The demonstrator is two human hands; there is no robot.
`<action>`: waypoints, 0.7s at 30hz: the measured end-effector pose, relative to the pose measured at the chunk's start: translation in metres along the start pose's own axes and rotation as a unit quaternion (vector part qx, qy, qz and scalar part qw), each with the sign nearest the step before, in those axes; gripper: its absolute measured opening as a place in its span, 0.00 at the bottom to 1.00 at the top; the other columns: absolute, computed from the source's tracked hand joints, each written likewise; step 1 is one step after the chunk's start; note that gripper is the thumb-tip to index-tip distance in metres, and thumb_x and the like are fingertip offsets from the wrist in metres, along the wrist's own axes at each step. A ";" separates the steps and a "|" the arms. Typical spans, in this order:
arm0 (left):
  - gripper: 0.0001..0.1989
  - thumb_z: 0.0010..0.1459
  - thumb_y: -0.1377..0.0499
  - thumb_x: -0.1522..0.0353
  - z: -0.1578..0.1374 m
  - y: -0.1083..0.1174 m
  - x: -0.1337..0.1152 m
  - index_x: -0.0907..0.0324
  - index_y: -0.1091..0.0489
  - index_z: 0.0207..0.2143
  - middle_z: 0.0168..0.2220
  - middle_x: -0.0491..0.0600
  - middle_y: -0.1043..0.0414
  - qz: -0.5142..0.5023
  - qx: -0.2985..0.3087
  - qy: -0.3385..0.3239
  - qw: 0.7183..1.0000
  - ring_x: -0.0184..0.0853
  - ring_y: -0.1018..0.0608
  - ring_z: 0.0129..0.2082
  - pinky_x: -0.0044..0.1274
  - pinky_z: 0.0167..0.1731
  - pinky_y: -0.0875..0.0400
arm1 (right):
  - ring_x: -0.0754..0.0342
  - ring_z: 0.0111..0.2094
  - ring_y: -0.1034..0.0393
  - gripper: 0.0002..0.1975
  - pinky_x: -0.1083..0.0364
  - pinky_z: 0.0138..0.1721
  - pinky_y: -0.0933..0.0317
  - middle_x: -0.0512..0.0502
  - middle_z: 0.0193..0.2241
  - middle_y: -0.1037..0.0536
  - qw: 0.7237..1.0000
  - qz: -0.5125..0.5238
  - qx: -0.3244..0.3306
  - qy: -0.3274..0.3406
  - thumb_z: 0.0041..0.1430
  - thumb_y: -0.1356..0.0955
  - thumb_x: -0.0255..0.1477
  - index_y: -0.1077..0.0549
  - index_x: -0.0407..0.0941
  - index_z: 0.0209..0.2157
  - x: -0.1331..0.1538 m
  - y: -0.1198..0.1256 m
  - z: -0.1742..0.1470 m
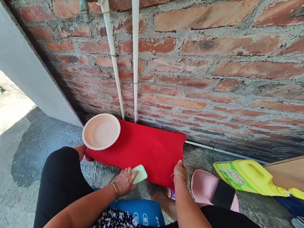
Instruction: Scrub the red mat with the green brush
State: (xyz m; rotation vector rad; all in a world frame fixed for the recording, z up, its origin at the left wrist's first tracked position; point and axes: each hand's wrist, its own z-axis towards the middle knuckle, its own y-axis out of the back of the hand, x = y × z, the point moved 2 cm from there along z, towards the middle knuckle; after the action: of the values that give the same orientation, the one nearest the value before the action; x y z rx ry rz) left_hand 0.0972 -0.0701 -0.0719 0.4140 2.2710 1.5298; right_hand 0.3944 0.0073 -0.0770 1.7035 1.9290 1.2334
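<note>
A wet-looking red cloth (pixel 145 145) lies spread over a low, long support, its right side hanging over the edge. My left hand (pixel 125 182) is closed around a pale green rounded block (pixel 140 174), perhaps soap or the back of a brush; its underside is hidden. The block is at the cloth's near edge. My right hand (pixel 180 170) grips the cloth's near right edge, thumb on top and fingers out of sight below. A pale pink basin (pixel 101 131) rests on the cloth's left end; I cannot tell what is in it.
A brick wall (pixel 184 65) with white pipes (pixel 135 52) and a tap (pixel 84 5) stands behind. To the right are a pink scoop-like container (pixel 204 185) and a yellow detergent bottle (pixel 250 175) on its side. A blue printed bag (pixel 137 209) lies between my legs.
</note>
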 end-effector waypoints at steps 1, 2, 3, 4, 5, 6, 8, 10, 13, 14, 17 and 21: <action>0.34 0.56 0.45 0.56 -0.002 -0.004 -0.011 0.51 0.52 0.62 0.55 0.58 0.41 0.007 0.012 -0.060 0.998 0.45 0.34 0.52 0.39 0.50 0.39 | 0.35 0.50 0.33 0.34 0.41 0.47 0.39 0.26 0.47 0.27 1.000 -0.002 0.002 -0.001 0.63 0.51 0.45 0.33 0.34 0.52 -0.001 -0.001 0.002; 0.34 0.56 0.46 0.55 -0.003 -0.005 -0.016 0.49 0.53 0.62 0.56 0.58 0.42 0.010 0.014 -0.092 0.996 0.45 0.35 0.53 0.40 0.51 0.41 | 0.35 0.50 0.33 0.34 0.41 0.47 0.39 0.26 0.47 0.28 1.000 -0.004 0.001 -0.001 0.63 0.51 0.45 0.33 0.34 0.52 -0.001 -0.002 0.003; 0.33 0.57 0.47 0.55 -0.003 -0.003 -0.014 0.49 0.53 0.63 0.56 0.57 0.42 0.009 0.008 -0.093 0.996 0.45 0.35 0.53 0.40 0.52 0.41 | 0.35 0.50 0.33 0.34 0.41 0.47 0.39 0.26 0.47 0.28 1.000 -0.006 0.000 -0.001 0.63 0.51 0.45 0.33 0.34 0.52 -0.002 -0.002 0.004; 0.32 0.58 0.48 0.56 -0.002 0.001 -0.005 0.50 0.53 0.63 0.55 0.57 0.41 0.004 -0.009 -0.066 0.998 0.44 0.35 0.52 0.40 0.51 0.40 | 0.35 0.50 0.33 0.34 0.41 0.47 0.39 0.26 0.47 0.27 1.000 -0.007 -0.002 -0.001 0.63 0.51 0.45 0.33 0.34 0.52 -0.002 -0.003 0.005; 0.31 0.58 0.48 0.57 -0.001 0.007 0.008 0.51 0.52 0.62 0.53 0.57 0.39 -0.004 -0.030 -0.013 0.999 0.43 0.34 0.50 0.38 0.50 0.39 | 0.35 0.50 0.33 0.34 0.41 0.47 0.39 0.26 0.47 0.27 1.000 -0.008 -0.005 0.000 0.63 0.52 0.45 0.33 0.34 0.52 -0.002 -0.004 0.005; 0.30 0.58 0.48 0.58 0.000 0.015 0.025 0.53 0.50 0.62 0.50 0.57 0.37 -0.016 -0.056 0.048 0.997 0.42 0.32 0.48 0.37 0.48 0.37 | 0.35 0.50 0.33 0.34 0.41 0.46 0.39 0.26 0.46 0.27 1.000 -0.009 -0.008 -0.001 0.63 0.52 0.45 0.33 0.34 0.52 -0.002 -0.004 0.005; 0.27 0.59 0.49 0.61 0.001 0.029 0.060 0.56 0.47 0.60 0.45 0.55 0.36 -0.033 -0.104 0.149 0.983 0.40 0.31 0.43 0.33 0.45 0.34 | 0.35 0.50 0.33 0.34 0.41 0.46 0.39 0.25 0.45 0.26 1.000 -0.010 -0.011 -0.007 0.63 0.51 0.45 0.33 0.34 0.52 -0.001 -0.004 0.003; 0.27 0.58 0.49 0.62 0.000 0.037 0.087 0.59 0.46 0.59 0.43 0.55 0.36 -0.035 -0.126 0.219 0.967 0.39 0.30 0.41 0.31 0.43 0.33 | 0.35 0.50 0.33 0.34 0.41 0.46 0.39 0.25 0.45 0.27 1.000 -0.007 -0.010 -0.012 0.63 0.51 0.45 0.33 0.34 0.53 0.000 -0.003 0.001; 0.27 0.59 0.49 0.63 -0.005 0.034 0.096 0.62 0.46 0.59 0.41 0.55 0.35 -0.031 -0.138 0.287 0.947 0.39 0.29 0.39 0.32 0.41 0.33 | 0.34 0.50 0.33 0.34 0.40 0.47 0.39 0.26 0.47 0.28 1.000 -0.001 -0.006 -0.016 0.63 0.51 0.45 0.34 0.35 0.53 0.001 -0.002 0.000; 0.27 0.59 0.49 0.63 -0.008 0.029 0.089 0.62 0.47 0.59 0.42 0.56 0.35 -0.028 -0.132 0.283 0.950 0.40 0.29 0.39 0.32 0.41 0.33 | 0.34 0.50 0.33 0.34 0.40 0.47 0.39 0.26 0.47 0.28 1.000 -0.001 -0.008 -0.018 0.63 0.51 0.45 0.34 0.35 0.53 0.001 -0.002 0.000; 0.29 0.58 0.48 0.61 -0.013 0.008 0.047 0.57 0.49 0.61 0.46 0.57 0.35 -0.009 -0.069 0.137 0.988 0.42 0.30 0.44 0.35 0.45 0.35 | 0.35 0.49 0.32 0.34 0.40 0.47 0.39 0.27 0.46 0.27 1.000 -0.007 -0.019 -0.023 0.62 0.51 0.46 0.33 0.37 0.53 0.000 -0.002 0.001; 0.33 0.56 0.47 0.55 -0.010 -0.004 -0.006 0.49 0.53 0.62 0.55 0.56 0.40 0.002 0.001 -0.105 0.994 0.44 0.34 0.52 0.39 0.52 0.40 | 0.35 0.49 0.32 0.36 0.41 0.46 0.38 0.27 0.46 0.27 1.000 -0.012 -0.011 -0.010 0.62 0.52 0.47 0.34 0.35 0.54 -0.001 -0.003 0.002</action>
State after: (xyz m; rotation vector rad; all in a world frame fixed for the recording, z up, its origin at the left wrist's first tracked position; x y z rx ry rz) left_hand 0.0976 -0.0827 -0.0714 0.5537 2.1117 1.4137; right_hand 0.3936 0.0070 -0.0809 1.6714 1.9100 1.2203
